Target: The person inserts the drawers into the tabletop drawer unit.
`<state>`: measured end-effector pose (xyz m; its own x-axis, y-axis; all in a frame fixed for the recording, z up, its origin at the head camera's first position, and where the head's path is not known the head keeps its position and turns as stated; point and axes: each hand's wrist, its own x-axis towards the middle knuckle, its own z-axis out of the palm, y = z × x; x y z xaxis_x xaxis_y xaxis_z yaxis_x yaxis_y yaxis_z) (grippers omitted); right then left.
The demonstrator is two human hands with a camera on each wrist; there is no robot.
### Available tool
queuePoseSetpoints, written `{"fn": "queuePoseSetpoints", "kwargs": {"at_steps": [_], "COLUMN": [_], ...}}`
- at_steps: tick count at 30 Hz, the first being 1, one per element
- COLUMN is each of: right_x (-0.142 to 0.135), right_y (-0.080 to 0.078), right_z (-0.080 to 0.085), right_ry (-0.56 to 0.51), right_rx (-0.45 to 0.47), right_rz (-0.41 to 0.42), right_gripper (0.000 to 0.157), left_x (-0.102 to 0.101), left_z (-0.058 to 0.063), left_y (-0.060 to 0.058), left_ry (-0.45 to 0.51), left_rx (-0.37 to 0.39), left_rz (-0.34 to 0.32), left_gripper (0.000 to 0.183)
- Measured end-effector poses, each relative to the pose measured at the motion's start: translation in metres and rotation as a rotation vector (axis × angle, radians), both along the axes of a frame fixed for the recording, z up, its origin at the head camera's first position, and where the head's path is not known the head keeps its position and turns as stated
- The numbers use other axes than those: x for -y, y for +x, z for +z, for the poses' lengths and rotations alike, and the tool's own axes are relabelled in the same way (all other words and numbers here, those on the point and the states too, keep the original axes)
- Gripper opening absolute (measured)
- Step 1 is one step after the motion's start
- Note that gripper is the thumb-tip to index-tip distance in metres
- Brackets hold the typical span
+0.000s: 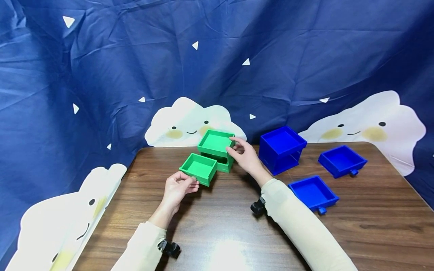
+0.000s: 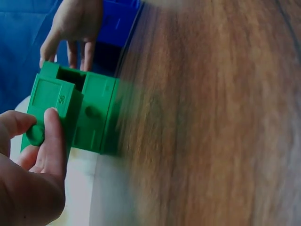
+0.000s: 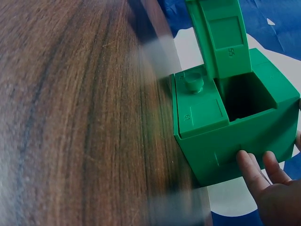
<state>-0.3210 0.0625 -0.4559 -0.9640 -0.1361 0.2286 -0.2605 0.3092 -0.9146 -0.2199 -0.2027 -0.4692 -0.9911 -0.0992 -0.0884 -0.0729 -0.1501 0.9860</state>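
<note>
A green cabinet (image 1: 217, 141) with a tray-like top stands near the back edge of the table. My left hand (image 1: 179, 187) pinches the round knob (image 2: 35, 135) of a green drawer (image 1: 200, 167). The drawer is tilted and mostly outside the cabinet, its back end at the upper opening (image 3: 244, 96). My right hand (image 1: 247, 158) holds the cabinet at its right side and top rim, with fingers (image 3: 251, 172) against the side wall. Below the opening, a second green drawer (image 3: 200, 101) with a knob sits inside the cabinet.
A blue cabinet (image 1: 281, 145) with an open front stands to the right. Two blue drawers, one farther back (image 1: 342, 160) and a nearer drawer (image 1: 313, 192) by the right sleeve, lie on the wooden table (image 1: 210, 222). A blue curtain (image 1: 217, 67) hangs behind.
</note>
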Motion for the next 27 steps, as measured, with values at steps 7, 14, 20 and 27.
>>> {"fn": "queuePoseSetpoints", "kwargs": {"at_steps": [7,14,20,27], "right_x": [0.0,0.0,0.0,0.0], "right_y": [0.0,0.0,0.001,0.0], "right_z": [0.001,-0.001,0.0,-0.001], "right_ry": [-0.01,-0.004,-0.014,-0.005], "right_rx": [0.005,-0.004,-0.006,-0.009], "right_rz": [-0.001,-0.003,0.002,-0.005], "right_gripper": [0.048,0.048,0.048,0.048], "left_x": [-0.01,-0.018,-0.021,-0.025], "left_z": [-0.002,-0.002,-0.004,-0.005], "left_y": [-0.002,-0.002,-0.003,-0.005], "left_ry": [0.012,0.035,0.045,0.05], "left_rx": [-0.015,-0.023,-0.021,-0.022], "left_rz": [-0.005,-0.021,-0.026,-0.025], "left_gripper": [0.018,0.02,0.018,0.019]}}
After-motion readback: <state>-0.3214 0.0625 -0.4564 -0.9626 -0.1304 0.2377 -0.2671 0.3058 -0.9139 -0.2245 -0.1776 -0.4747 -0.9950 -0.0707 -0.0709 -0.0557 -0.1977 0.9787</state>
